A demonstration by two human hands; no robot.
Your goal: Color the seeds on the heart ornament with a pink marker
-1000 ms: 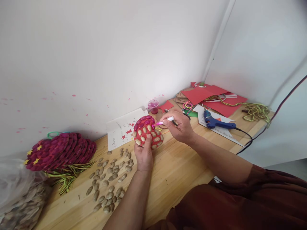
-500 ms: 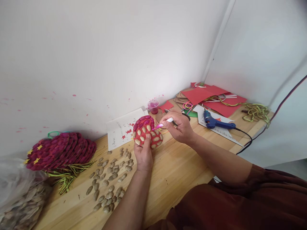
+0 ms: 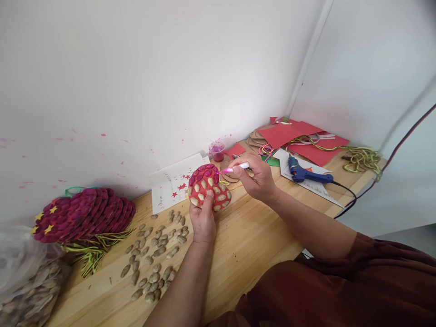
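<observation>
My left hand is closed on a round red disc covered with peanuts, its thumb lying over the front. Peanuts along the disc's upper part are painted magenta, while the lower ones keep their tan shells. In my right hand is a white-handled paintbrush, pinched between thumb and fingers. Its magenta tip is at the disc's upper right edge. Behind the disc stands a clear plastic cup with magenta paint in it. Loose peanuts are scattered on the wooden table left of my left forearm.
Stacked magenta peanut discs with yellow stars and green tassels lie at left, beside a plastic bag of peanuts. A white sheet with red stars leans behind. Rightward are red paper, a blue glue gun and tangled cord.
My right hand and the paintbrush have risen slightly, the tip going from the disc's middle right to its upper right edge. My left hand holds the disc in nearly the same place.
</observation>
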